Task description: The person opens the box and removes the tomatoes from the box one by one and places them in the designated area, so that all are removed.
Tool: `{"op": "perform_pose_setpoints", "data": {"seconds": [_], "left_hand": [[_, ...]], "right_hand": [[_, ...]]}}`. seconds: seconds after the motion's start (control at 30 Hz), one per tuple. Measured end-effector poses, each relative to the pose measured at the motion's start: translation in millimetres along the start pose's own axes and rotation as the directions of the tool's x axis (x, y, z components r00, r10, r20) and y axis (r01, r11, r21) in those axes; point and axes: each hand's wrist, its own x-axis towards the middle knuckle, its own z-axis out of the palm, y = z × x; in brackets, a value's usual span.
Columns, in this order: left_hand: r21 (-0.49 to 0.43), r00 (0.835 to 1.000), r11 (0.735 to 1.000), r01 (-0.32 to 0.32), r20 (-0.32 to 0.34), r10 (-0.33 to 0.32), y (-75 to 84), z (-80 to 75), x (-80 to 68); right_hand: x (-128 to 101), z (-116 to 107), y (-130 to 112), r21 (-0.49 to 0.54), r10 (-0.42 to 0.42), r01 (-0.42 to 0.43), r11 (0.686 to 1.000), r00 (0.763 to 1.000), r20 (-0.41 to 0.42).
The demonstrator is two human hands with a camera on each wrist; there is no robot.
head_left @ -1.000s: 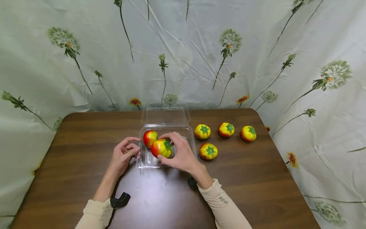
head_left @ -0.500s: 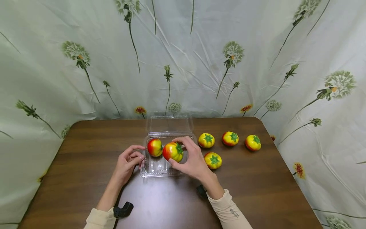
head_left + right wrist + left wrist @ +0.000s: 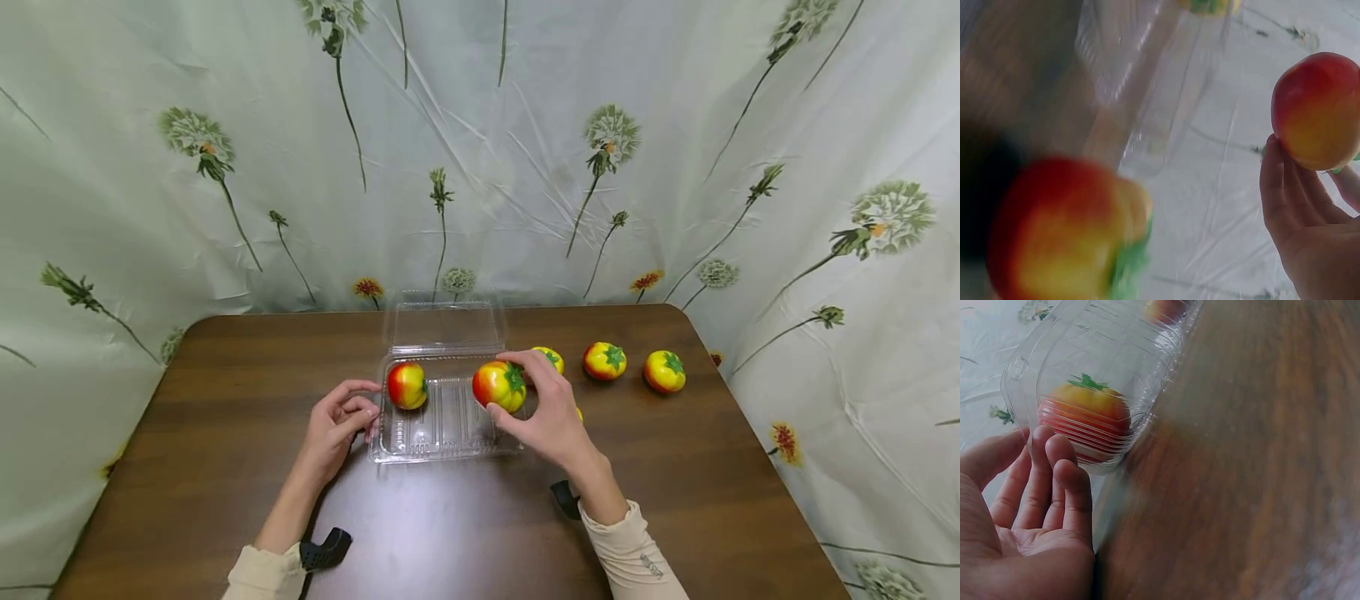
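A clear plastic clamshell container (image 3: 420,450) lies with its lid (image 3: 447,325) folded back. In its left end sits one persimmon (image 3: 406,386), red and yellow, also seen through the wall in the left wrist view. My left hand (image 3: 335,425) pinches the container's left rim between thumb and fingertips. My right hand (image 3: 551,408) holds a second persimmon (image 3: 498,385) between thumb and fingers, over the right end of the container, its green calyx turned to the right. In the right wrist view that held persimmon (image 3: 1319,112) shows its red and yellow side.
To the right on the brown table (image 3: 697,483) stand two persimmons in plain sight, the middle one (image 3: 604,361) and the far right one (image 3: 664,371). Two more are partly hidden behind my right hand. A flower-printed curtain (image 3: 510,167) hangs along the table's back edge.
My right hand has carried its persimmon rightward, from beside the persimmon in the container to the container's right end. My left hand stays at the rim. The head view has shifted slightly.
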Motion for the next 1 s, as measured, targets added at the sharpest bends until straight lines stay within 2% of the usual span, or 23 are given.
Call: {"op": "perform_pose_setpoints", "data": {"seconds": [0.17, 0.37, 0.5, 0.77, 1.0], "left_hand": [[-0.001, 1.0, 1.0, -0.02, -0.013, 0.02, 9.3, -6.5, 3.9], [-0.013, 0.999, 0.999, -0.033, -0.016, 0.032, 12.8, -11.4, 1.1], [-0.014, 0.999, 0.999, -0.036, -0.008, 0.036, 10.1, -12.0, 0.3], [0.004, 1.0, 1.0, -0.023, 0.006, 0.023, 3.3, -5.3, 0.9], [-0.011, 1.0, 1.0, 0.002, 0.004, -0.002, 1.9, -0.8, 2.9]], "right_hand": [[7.8, -17.7, 6.3, -0.03, 0.019, -0.02, 0.999, 0.999, -0.046], [3.1, -39.0, 20.8, -0.098, 0.057, -0.065, 0.993, 0.995, -0.081], [-5.8, -54.9, 32.3, -0.169, 0.08, -0.097, 0.981, 0.991, -0.106], [-35.7, -81.7, 52.7, -0.274, 0.191, -0.218, 0.937, 0.974, -0.122], [-51.7, -89.9, 63.7, -0.312, 0.21, -0.242, 0.919, 0.969, -0.134]]}}
